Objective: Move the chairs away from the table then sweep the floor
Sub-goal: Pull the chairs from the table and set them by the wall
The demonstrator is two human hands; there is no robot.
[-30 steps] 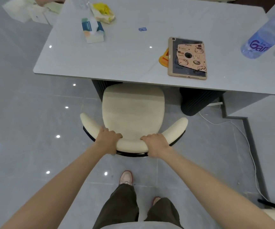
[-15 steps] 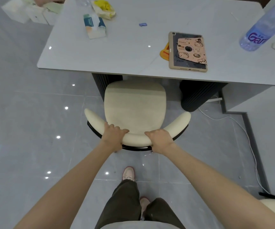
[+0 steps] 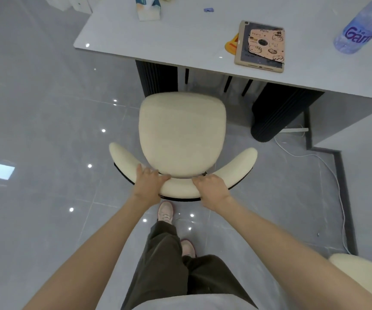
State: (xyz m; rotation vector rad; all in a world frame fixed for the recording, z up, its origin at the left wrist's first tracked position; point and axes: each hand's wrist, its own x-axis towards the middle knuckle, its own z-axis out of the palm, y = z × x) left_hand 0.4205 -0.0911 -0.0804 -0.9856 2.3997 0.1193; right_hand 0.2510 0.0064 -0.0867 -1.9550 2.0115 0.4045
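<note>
Gripping the curved backrest from behind, fingers curled over its padded rim: left hand (image 3: 150,183) and right hand (image 3: 211,189), close together. Chair (image 3: 182,133) on glossy grey tiled floor (image 3: 46,108), facing the table, seat-to-back axis running straight away. Soft cream upholstery, rounded seat, thin black frame. Just beyond, smooth pale table (image 3: 191,41).

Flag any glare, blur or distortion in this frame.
Head view: pinpoint glints and one bright rectangular reflection on the glossy floor; glare spots on the table; chair, left hand and right hand gripping its backrest look slightly soft; wide-angle stretch enlarges the forearms.
</note>
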